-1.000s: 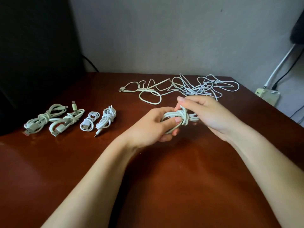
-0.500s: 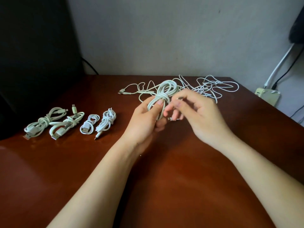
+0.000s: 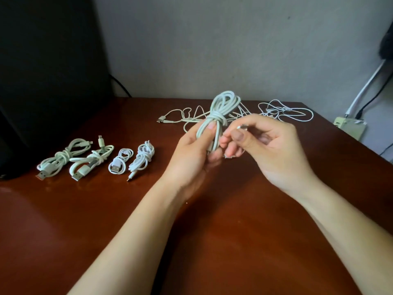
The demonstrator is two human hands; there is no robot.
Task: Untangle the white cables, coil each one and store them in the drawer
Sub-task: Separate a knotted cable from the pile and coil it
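The coil (image 3: 221,116) is held upright above the desk (image 3: 212,241), in front of the far clutter, its loops gathered and cinched at the waist by several turns of its own cord. It is judged to be light, soft and springy. The loops would likely spread if the waist were let go, so the wrapped middle is the place to be gripped, not the free loop at the top. The sheath looks smooth and may slide through a slack grip. The plug (image 3: 242,127) at the free end is small and hard, and is better pinched by its body than pulled by the cord.

The coil is gripped just below the waist by the left hand (image 3: 191,158), with the fingers curled round the lower strands and the thumb pressed against the front. The right hand (image 3: 274,150) is raised just beside it, and what looks like the plug is pinched between thumb and forefinger; the other fingers are curled loosely beneath.

Behind the hands a tangle (image 3: 285,112) of loose white cables is spread on the desk. Four tied bundles (image 3: 142,160) are laid in a row at the left — well apart from the hands. No drawer is in view.
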